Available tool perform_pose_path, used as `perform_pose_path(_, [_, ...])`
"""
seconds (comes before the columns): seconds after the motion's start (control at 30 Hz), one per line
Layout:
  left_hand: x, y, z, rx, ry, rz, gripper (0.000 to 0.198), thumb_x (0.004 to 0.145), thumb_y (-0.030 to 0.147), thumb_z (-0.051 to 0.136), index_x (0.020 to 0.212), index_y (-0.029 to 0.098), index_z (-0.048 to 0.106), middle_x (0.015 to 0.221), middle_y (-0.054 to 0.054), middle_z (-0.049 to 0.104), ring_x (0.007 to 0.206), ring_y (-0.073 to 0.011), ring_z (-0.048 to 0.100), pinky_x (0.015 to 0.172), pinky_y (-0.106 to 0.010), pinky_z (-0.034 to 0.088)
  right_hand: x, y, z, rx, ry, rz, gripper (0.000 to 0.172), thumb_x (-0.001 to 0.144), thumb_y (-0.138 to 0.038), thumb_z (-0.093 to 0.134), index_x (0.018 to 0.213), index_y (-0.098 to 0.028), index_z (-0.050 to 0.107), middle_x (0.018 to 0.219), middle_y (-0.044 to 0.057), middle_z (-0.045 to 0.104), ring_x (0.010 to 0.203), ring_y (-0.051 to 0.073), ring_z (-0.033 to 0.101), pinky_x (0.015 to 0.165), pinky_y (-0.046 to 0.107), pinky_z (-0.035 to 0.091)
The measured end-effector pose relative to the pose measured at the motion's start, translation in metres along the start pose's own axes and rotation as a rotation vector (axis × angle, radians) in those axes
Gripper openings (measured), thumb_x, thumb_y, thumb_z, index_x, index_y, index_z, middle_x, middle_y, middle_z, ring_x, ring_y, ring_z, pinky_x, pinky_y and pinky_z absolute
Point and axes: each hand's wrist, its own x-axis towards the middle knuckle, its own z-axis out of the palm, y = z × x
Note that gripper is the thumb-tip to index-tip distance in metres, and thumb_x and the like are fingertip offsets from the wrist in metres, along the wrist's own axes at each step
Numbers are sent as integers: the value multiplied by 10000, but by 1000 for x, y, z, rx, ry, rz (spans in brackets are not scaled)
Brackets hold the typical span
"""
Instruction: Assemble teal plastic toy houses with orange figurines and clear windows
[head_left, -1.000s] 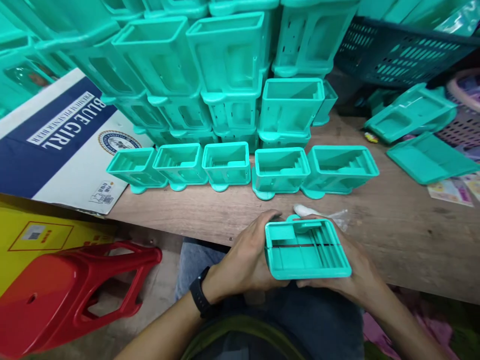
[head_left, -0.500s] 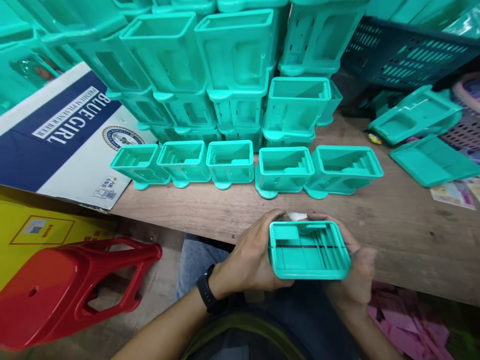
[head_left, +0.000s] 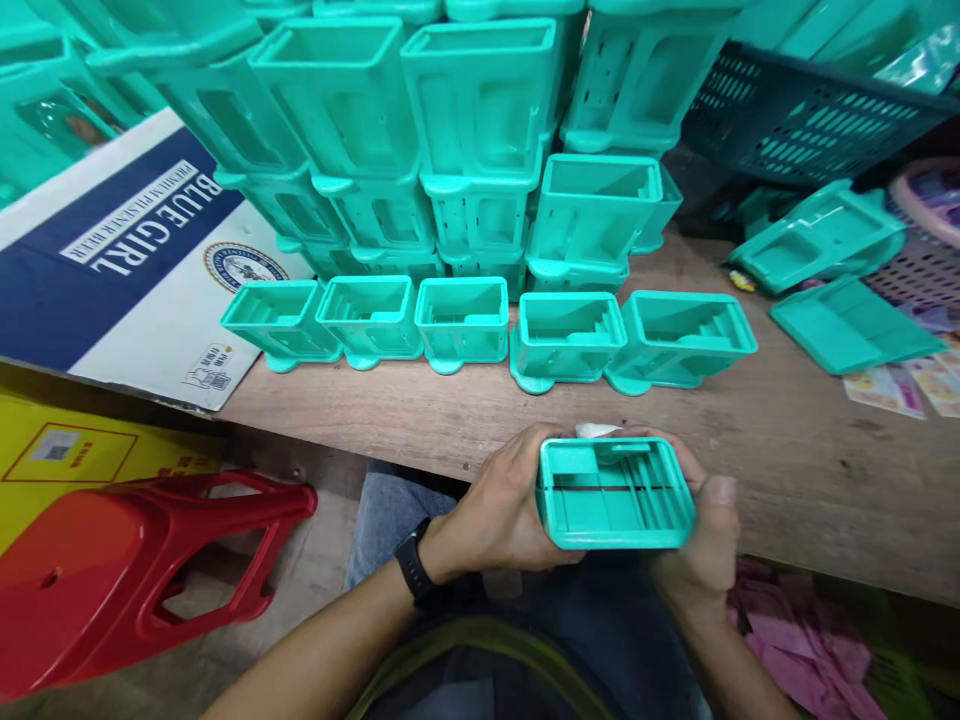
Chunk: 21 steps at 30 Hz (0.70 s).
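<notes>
Teal housing [head_left: 615, 495] between left hand [head_left: 499, 510] and right hand [head_left: 701, 555], fingers curled.

Teal ribbed plastic housing [head_left: 615, 495], open side up, at table's near edge

Bare tabletop [head_left: 420, 420] lies open just ahead of the hands; beyond it a row of teal housings [head_left: 461, 322] blocks passage.

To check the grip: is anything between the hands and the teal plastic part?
Nothing visible. The left hand holds the teal part directly at its left side, the right hand at its right side. A small white thing shows just behind it.
</notes>
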Motion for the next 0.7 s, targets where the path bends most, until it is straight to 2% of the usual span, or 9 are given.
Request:
perform_pose_path(0.1, [1, 1, 2, -44, 4, 38, 741, 649, 307, 865, 1288, 232, 497, 1257, -93, 658, 1126, -309, 682, 998, -432, 565, 6, -16, -4, 212, -59, 103, 915, 924, -835, 79, 1409, -213, 542, 1211, 168, 739, 1139, 382, 717, 845, 484, 613])
perform_pose_path(0.17, [2, 1, 3, -48, 13, 66, 755, 650, 291, 866, 1293, 221, 476, 1306, -108, 635, 1157, -312, 670, 1021, -434, 557, 8, -26, -2, 282, -73, 122, 890, 927, -838, 118, 1414, -214, 525, 1314, 177, 707, 1187, 373, 701, 874, 489, 614])
perform_pose_path(0.23, [2, 1, 4, -52, 30, 67, 724, 661, 282, 862, 1271, 218, 478, 1288, -103, 637, 1149, -307, 672, 1007, -423, 563, 8, -31, 5, 325, -1, 118, 832, 952, -799, 163, 1396, -204, 539, 1339, 178, 699, 1200, 367, 696, 917, 508, 602])
perform_pose_path(0.37, [3, -1, 2, -64, 19, 40, 713, 659, 316, 869, 1254, 228, 486, 1226, -85, 653, 1097, -303, 686, 969, -419, 578, 4, -35, 19, 388, 244, 134, 784, 968, -755, 188, 1254, -182, 640, 1232, 178, 748, 1119, 376, 724, 931, 551, 584])
perform_pose_path(0.5, [4, -3, 0, -42, 5, 43, 719, 640, 323, 871, 1239, 215, 488, 1167, -84, 660, 1042, -301, 692, 919, -406, 578, 6, -37, 20, 372, 250, 184, 707, 955, -745, 254, 1125, -207, 681, 1111, 150, 780, 1105, 400, 721, 897, 559, 578])
perform_pose_path(0.6, [4, -2, 2, -12, 42, 86, 602, 699, 335, 815, 1205, 217, 511, 1083, -67, 655, 986, -278, 693, 869, -377, 571, 9, -35, 16, 358, 277, 196, 606, 959, -700, 305, 969, -233, 690, 917, 110, 786, 1034, 396, 737, 843, 535, 582])
perform_pose_path(0.7, [4, 0, 5, 12, 74, 83, 511, 737, 366, 772, 1162, 228, 525, 1032, -52, 649, 949, -260, 689, 858, -368, 568, 11, -30, 15, 346, 333, 163, 578, 971, -652, 297, 915, -237, 695, 860, 88, 769, 977, 376, 740, 835, 522, 574])
